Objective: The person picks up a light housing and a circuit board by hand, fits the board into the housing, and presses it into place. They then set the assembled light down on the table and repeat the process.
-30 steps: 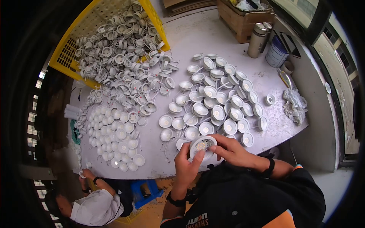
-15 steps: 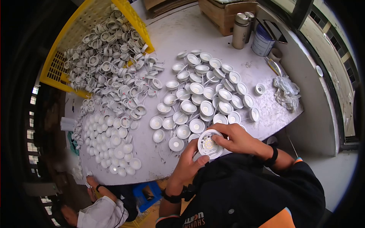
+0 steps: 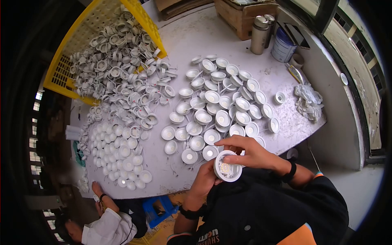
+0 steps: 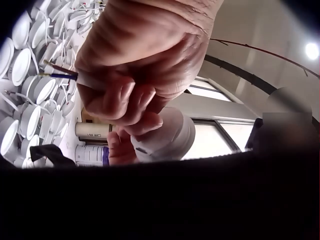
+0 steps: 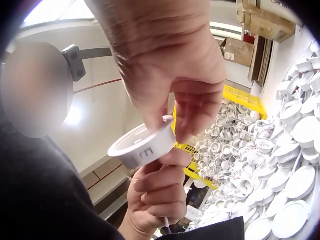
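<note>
A round white downlight (image 3: 234, 173) faces up in front of my body, its LED board (image 3: 225, 168) showing inside the rim. My left hand (image 3: 203, 182) holds it from beneath, fingers curled. A short cable with bare brown and blue wires (image 4: 63, 76) sticks out of that fist in the left wrist view. My right hand (image 3: 258, 154) comes over the far rim, thumb down inside on the board and fingers stretched outside it. In the right wrist view, the lamp's white side wall (image 5: 146, 153) shows between both hands.
Many white downlights (image 3: 212, 96) lie across the table (image 3: 183, 36) ahead. Left of them are white cups (image 3: 123, 151) and a heap of rings spilling from a yellow crate (image 3: 51, 79). Flasks (image 3: 259, 36), a tin (image 3: 283, 47) and a plastic bag (image 3: 308, 102) stand right. Another person (image 3: 108, 226) sits left.
The downlight has come lower and closer to my body and tilted. My right fingers have spread forward past the rim, while the thumb stays inside. The left hand keeps its hold.
</note>
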